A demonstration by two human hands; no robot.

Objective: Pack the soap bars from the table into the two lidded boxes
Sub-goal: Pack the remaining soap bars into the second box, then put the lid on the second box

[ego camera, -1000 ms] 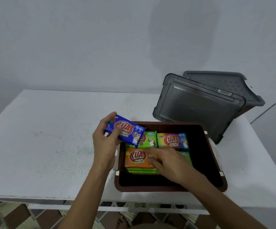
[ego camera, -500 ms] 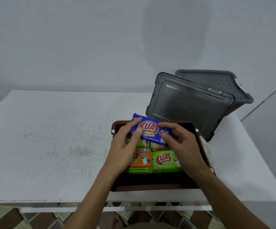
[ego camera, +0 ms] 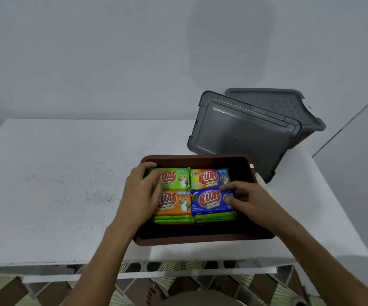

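Reviewing the last second: the blue soap bar [ego camera: 209, 200] was first held in the left hand [ego camera: 142, 195] over the left rim of the open brown box [ego camera: 200, 239], then carried over the box by both hands. It now lies flat in the near-right position of the top layer, covering the green bar that showed there half a second ago.

The top layer reads as four bars, edge to edge:
- green soap bar [ego camera: 174, 178], far left
- multicoloured soap bar [ego camera: 209, 178], far right
- orange soap bar [ego camera: 174, 203], near left
- blue bar, near right

Green wrappers show beneath the near edge, so there is at least one lower layer.

Finding: no loose bars are visible on the white table [ego camera: 57, 184]. In my judgement this box is filled or nearly so, and closing it is the likely next step. The detached grey lid [ego camera: 242, 138] leans on the second box [ego camera: 300, 140] at the back right, which carries its own lid.

Hand pose: the left hand has let go of the bar and lies across the green and orange bars, fingers extended and resting on the wrappers, gripping nothing. The right hand [ego camera: 251, 202] reaches in from the right, fingers and thumb curled on the right end of the blue bar, apparently seating it.
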